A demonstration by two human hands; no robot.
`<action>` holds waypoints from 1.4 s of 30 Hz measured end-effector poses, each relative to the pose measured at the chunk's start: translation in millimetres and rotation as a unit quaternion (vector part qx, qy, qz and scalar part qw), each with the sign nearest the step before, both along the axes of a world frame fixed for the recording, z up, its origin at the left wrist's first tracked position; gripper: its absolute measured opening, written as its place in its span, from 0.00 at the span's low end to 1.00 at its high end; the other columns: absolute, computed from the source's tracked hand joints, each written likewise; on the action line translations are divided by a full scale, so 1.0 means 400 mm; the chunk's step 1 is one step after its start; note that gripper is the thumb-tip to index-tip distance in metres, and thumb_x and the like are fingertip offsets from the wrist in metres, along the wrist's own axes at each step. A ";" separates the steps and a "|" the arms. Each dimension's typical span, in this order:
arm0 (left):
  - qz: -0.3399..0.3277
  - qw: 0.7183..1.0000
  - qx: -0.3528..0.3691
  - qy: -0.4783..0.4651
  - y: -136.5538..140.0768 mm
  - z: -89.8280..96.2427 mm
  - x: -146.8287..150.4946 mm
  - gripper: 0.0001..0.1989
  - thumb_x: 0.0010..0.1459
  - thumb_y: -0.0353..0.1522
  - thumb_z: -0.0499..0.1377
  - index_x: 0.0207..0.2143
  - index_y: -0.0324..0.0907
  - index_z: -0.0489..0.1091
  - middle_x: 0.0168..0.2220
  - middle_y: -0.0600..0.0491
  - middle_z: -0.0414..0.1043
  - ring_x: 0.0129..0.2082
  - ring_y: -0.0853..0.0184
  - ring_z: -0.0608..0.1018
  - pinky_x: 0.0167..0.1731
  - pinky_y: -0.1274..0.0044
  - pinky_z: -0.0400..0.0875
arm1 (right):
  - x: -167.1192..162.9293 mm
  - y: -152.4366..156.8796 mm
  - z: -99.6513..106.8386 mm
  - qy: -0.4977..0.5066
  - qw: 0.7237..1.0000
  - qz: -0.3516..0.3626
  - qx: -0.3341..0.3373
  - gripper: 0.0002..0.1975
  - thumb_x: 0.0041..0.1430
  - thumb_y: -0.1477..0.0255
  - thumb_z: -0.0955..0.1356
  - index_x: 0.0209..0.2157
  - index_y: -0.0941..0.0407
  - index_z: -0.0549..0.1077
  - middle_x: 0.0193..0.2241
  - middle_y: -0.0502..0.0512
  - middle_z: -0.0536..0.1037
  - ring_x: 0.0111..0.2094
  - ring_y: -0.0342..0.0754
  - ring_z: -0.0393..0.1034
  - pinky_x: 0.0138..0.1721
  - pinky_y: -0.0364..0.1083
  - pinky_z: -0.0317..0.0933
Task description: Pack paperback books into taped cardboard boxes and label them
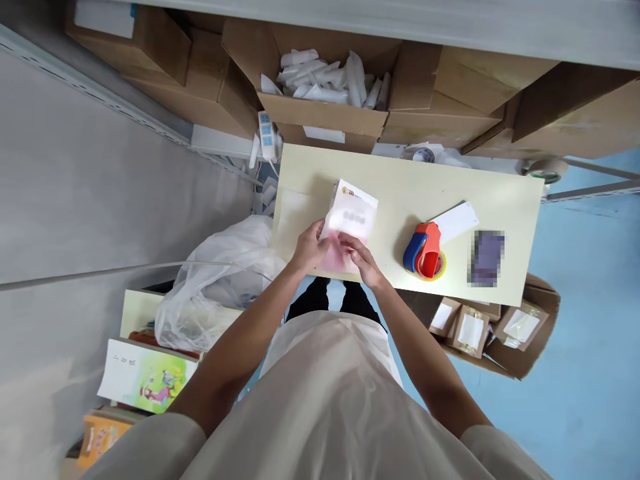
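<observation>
A white and pink box, with small printed figures near its top edge, is tilted over the front of the cream table. My left hand grips it at the lower left edge, thumb and fingers around the side. Across its pink lower part lie the fingers of my right hand, slightly spread and touching the surface. The underside of the box is hidden. To the right of my hands rests a red and blue tape dispenser with a roll of clear yellowish tape.
A white card and a pixelated phone-like item lie at the table's right. Behind, an open carton holds white rolled pieces. A power strip hangs nearby. Plastic bag at left; carton of small parcels at lower right.
</observation>
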State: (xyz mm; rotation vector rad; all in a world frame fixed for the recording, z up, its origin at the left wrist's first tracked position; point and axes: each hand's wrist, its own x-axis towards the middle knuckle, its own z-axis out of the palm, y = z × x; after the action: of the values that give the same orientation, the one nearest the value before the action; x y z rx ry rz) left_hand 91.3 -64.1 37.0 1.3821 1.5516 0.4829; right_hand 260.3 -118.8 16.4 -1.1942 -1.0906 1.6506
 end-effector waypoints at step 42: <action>-0.019 0.952 -0.199 -0.231 -0.044 -0.159 0.182 0.25 0.56 0.31 0.50 0.57 0.41 0.62 0.46 0.46 0.74 0.44 0.60 0.77 0.44 0.65 0.72 | 0.108 -0.006 0.115 -0.208 0.963 -0.124 -0.119 0.17 0.46 0.68 0.69 0.40 0.57 0.72 0.31 0.52 0.76 0.29 0.48 0.70 0.32 0.50 0.68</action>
State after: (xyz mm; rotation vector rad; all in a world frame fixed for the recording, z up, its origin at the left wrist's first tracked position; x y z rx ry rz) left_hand 164.1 -81.6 -26.5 0.9056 1.1552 0.4061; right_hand 303.4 -121.3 62.3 -1.8179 -0.9531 1.3979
